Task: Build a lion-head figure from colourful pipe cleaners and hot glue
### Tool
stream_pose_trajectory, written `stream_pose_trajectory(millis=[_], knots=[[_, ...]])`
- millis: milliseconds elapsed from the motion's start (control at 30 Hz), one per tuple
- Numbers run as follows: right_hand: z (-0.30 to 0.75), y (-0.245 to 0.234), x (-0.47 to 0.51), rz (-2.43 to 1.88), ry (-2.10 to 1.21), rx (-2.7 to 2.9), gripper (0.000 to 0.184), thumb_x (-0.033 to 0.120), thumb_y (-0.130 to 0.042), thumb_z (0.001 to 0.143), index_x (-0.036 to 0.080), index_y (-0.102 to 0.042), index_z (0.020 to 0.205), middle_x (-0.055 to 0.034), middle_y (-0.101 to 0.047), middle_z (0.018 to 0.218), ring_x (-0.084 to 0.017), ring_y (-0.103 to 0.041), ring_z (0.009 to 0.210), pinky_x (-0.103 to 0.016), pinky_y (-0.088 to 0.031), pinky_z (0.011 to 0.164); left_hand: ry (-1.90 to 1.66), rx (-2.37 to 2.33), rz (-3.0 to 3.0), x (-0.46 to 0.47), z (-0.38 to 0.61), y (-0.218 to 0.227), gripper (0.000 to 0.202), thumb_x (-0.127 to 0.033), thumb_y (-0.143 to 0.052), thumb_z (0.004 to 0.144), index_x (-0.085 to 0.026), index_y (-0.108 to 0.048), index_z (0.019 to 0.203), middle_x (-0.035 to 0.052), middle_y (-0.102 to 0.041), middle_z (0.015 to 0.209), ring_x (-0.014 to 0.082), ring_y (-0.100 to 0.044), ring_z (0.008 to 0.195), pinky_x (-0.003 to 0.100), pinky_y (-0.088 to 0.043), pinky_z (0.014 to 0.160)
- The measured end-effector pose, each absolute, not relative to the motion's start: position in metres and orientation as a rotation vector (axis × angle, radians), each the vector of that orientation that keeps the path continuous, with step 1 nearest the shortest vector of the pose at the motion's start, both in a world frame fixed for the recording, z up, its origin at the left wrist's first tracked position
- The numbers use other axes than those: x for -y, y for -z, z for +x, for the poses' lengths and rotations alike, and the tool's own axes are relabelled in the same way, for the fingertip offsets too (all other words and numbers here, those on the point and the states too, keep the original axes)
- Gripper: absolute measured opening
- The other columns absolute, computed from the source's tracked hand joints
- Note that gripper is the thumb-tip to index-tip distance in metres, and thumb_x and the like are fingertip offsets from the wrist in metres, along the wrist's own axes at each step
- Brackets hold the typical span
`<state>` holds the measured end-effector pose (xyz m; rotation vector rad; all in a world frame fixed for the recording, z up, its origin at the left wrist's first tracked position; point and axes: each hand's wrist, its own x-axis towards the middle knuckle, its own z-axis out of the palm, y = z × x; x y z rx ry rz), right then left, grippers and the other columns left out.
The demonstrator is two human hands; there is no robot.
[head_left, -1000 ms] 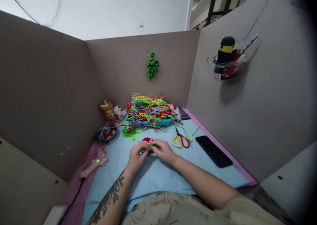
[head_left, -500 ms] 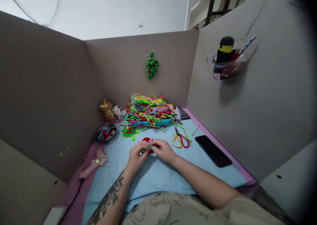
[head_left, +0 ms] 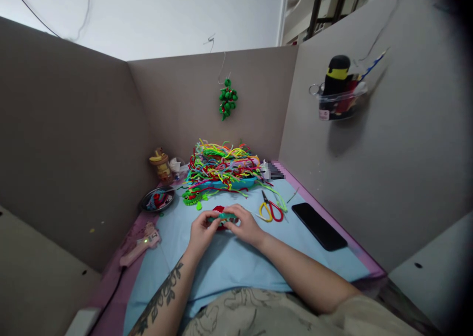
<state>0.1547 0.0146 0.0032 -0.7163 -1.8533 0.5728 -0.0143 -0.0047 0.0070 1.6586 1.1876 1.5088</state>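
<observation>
My left hand [head_left: 201, 231] and my right hand [head_left: 248, 224] meet over the middle of the blue cloth [head_left: 221, 262]. Between their fingertips runs a short teal strip, seemingly pipe cleaner [head_left: 225, 216], gripped at each end. Just behind and under it lies a fuzzy red piece [head_left: 219, 209], partly covered by my fingers; I cannot tell whether it is joined to the strip. A green fuzzy figure with eyes [head_left: 192, 196] rests farther off, left of my hands. Scissors with one yellow and one red handle [head_left: 271, 211] lie to the right.
A blue tray [head_left: 240, 183] heaped with colourful pipe cleaners [head_left: 223, 161] stands at the back. On the left are a dark bowl [head_left: 158, 199] and a pink glue gun [head_left: 140, 246] with its cord. A black phone [head_left: 318, 226] lies at right. Grey panels [head_left: 214, 99] enclose the table.
The teal strip, mostly hidden by my fingers before, now shows stretched level between both hands. My fingertips have moved apart a little.
</observation>
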Motion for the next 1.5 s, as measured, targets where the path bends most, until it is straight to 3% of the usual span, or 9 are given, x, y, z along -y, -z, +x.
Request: stream_pose_trajectory(millis=[200, 500, 833, 1033, 1133, 1233, 1367, 1500], knots=[[0.154, -0.005, -0.014, -0.680, -0.388, 1.931, 0.018, 0.017, -0.056, 0.082, 0.022, -0.063, 0.097, -0.0061, -0.064, 0.090, -0.019, -0.058, 0.090, -0.036, -0.047, 0.083, -1.440, -1.116, 1.730, 0.007, -0.013, -0.008, 0.011, -0.024, -0.064, 0.073, -0.016, -0.063, 0.080, 0.0057, -0.066, 0.082, 0.0169, -0.062, 0.078, 0.027, -0.051, 0.068], [0.157, -0.008, -0.014, -0.719, -0.483, 2.090, 0.017, 0.012, -0.051, 0.082, 0.019, -0.061, 0.094, -0.0051, -0.061, 0.090, -0.017, -0.055, 0.089, -0.031, -0.044, 0.083, -1.395, -0.955, 2.079, 0.006, -0.017, -0.007, 0.007, -0.016, -0.055, 0.080, -0.018, -0.061, 0.076, 0.0066, -0.065, 0.083, 0.0175, -0.060, 0.087, 0.031, -0.048, 0.078], [0.161, -0.009, -0.017, -0.729, -0.497, 2.150, 0.022, 0.009, -0.049, 0.080, 0.020, -0.063, 0.093, -0.0034, -0.062, 0.084, -0.017, -0.056, 0.083, -0.030, -0.044, 0.080, -1.322, -1.028, 2.203, 0.009, -0.015, -0.008, 0.011, -0.021, -0.053, 0.082, -0.020, -0.063, 0.079, 0.0072, -0.067, 0.083, 0.0187, -0.062, 0.085, 0.034, -0.049, 0.080], [0.158, -0.006, -0.016, -0.752, -0.626, 2.022, 0.024, 0.017, -0.051, 0.082, 0.021, -0.061, 0.104, -0.0049, -0.064, 0.097, -0.017, -0.059, 0.092, -0.031, -0.045, 0.083, -1.418, -1.110, 1.955, 0.008, -0.014, -0.007, 0.010, -0.027, -0.059, 0.078, -0.019, -0.064, 0.081, 0.0068, -0.067, 0.086, 0.0189, -0.063, 0.085, 0.032, -0.050, 0.077], [0.157, -0.004, -0.016, -0.822, -0.676, 1.870, 0.036, 0.024, -0.061, 0.076, 0.021, -0.057, 0.112, -0.0057, -0.064, 0.102, -0.018, -0.060, 0.091, -0.031, -0.048, 0.080, -1.489, -1.214, 1.674, 0.005, -0.016, -0.008, 0.019, -0.031, -0.064, 0.073, -0.018, -0.063, 0.087, 0.0056, -0.067, 0.086, 0.0176, -0.063, 0.078, 0.029, -0.052, 0.070], [0.159, -0.002, -0.020, -0.897, -0.675, 1.702, 0.032, 0.023, -0.061, 0.075, 0.020, -0.060, 0.107, -0.0057, -0.065, 0.095, -0.017, -0.061, 0.080, -0.029, -0.050, 0.071, -1.543, -1.246, 1.455, 0.002, -0.018, -0.010, 0.025, -0.033, -0.068, 0.069, -0.016, -0.061, 0.085, 0.0043, -0.066, 0.081, 0.0157, -0.062, 0.070, 0.026, -0.051, 0.064], [0.163, 0.002, -0.027, -0.920, -0.705, 1.561, 0.017, 0.025, -0.057, 0.078, 0.017, -0.064, 0.091, -0.0046, -0.065, 0.083, -0.015, -0.059, 0.069, -0.028, -0.049, 0.066, -1.523, -1.185, 1.358, -0.001, -0.020, -0.012, 0.030, -0.032, -0.072, 0.065, -0.015, -0.060, 0.086, 0.0072, -0.067, 0.087, 0.0171, -0.063, 0.076, 0.029, -0.051, 0.068], [0.164, 0.004, -0.032, -0.921, -0.839, 1.457, 0.019, 0.030, -0.057, 0.078, 0.017, -0.063, 0.091, -0.0026, -0.063, 0.073, -0.015, -0.060, 0.065, -0.028, -0.050, 0.062, -1.528, -1.157, 1.349, -0.003, -0.022, -0.009, 0.029, -0.032, -0.070, 0.068, -0.017, -0.062, 0.091, 0.0058, -0.067, 0.086, 0.0162, -0.063, 0.074, 0.030, -0.052, 0.069]])
